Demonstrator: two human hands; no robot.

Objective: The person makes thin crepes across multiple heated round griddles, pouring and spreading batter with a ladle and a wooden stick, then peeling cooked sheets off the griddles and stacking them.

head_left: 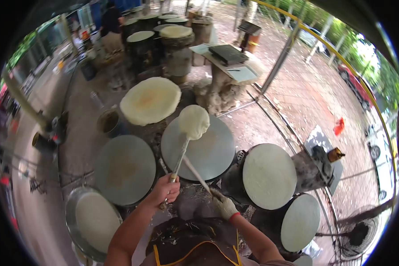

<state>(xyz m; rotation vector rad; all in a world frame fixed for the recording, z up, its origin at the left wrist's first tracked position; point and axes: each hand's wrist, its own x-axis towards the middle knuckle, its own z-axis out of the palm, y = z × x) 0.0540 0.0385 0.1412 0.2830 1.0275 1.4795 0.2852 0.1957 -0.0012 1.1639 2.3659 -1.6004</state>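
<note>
My left hand (165, 191), bare, is closed around the handle of a long ladle (181, 155). Pale batter (194, 122) covers the ladle's head, which is above the round grey griddle (219, 139) in front of me. On my right hand (224, 205) is a whitish work glove with a red cuff. Its fingers are wrapped around a thin wooden stick (196, 173) that points up and left over the same griddle. The stick's far end is hidden behind the ladle handle or too unclear to make out.
A bare griddle (124, 170) and a metal tub of batter (71, 218) are at left. Pale sheets cover the far griddle (150, 101), the right griddle (269, 176) and the lower-right griddle (300, 221). A person (111, 26) stands behind, near more drums. A fan (359, 232) stands right.
</note>
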